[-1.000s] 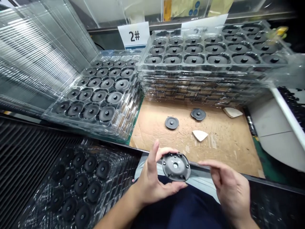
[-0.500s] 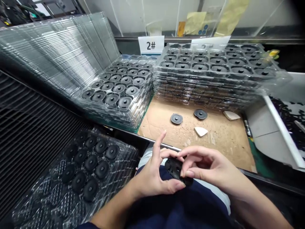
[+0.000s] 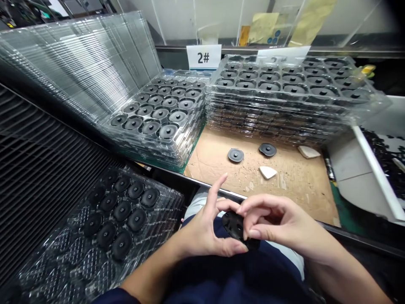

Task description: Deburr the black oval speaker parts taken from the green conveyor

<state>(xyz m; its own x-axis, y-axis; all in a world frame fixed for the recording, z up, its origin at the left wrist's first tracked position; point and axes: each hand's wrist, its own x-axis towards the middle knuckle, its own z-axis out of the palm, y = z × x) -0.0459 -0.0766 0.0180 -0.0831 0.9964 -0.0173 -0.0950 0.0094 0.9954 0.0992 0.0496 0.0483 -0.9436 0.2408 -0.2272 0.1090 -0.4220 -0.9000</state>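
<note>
Above my lap I hold a round black plastic disc point(image 3: 232, 223), tilted, with small holes or slots on the face turned to me. My left hand point(image 3: 205, 228) grips its rim between thumb and fingers, the index finger raised. The fingers of my right hand point(image 3: 272, 219) are pinched against the disc's right side and hide that part; whether a small piece is between them I cannot make out. On the cardboard beyond lie a grey disc point(image 3: 236, 155) with a centre knob, a darker disc point(image 3: 267, 149) and a white wedge-shaped piece point(image 3: 268, 172).
Clear trays of discs point(image 3: 158, 114) are stacked at left, beside upright empty trays point(image 3: 79, 63). Another tray stack point(image 3: 284, 101) stands behind the cardboard point(image 3: 215, 169). A partly filled tray point(image 3: 123, 211) sits low at left. A white bin point(image 3: 376, 169) at right holds small black parts.
Both hands and the disc have shifted very slightly right in the picture, while the camera view has moved a little. The grip looks the same.
</note>
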